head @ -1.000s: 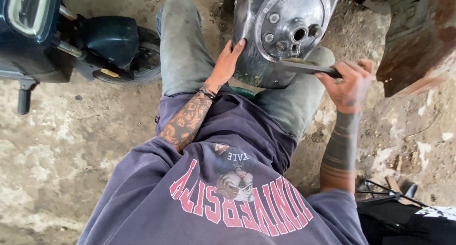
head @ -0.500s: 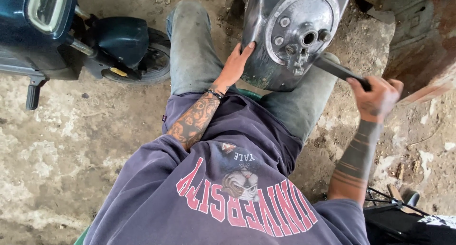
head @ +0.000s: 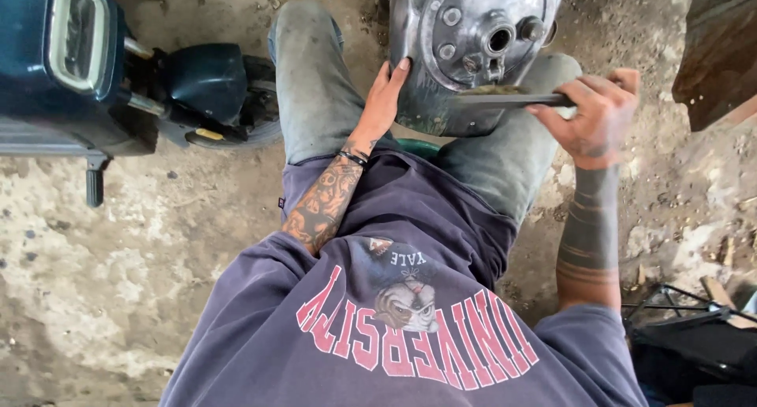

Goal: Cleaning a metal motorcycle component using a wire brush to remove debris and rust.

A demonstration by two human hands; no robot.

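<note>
While the person sits with knees apart on the concrete floor, the purple sweatshirt fills the near view. Farther out, left hand lies flat, fingers spread, against the left edge of the metal engine cover held between the jeans-clad legs. Right hand is closed around the handle of a dark flat tool; its tip touches the cover's lower face. Far left: blue scooter.

A dark blue scooter stands on stained concrete floor, black metal frame lower right.
</note>
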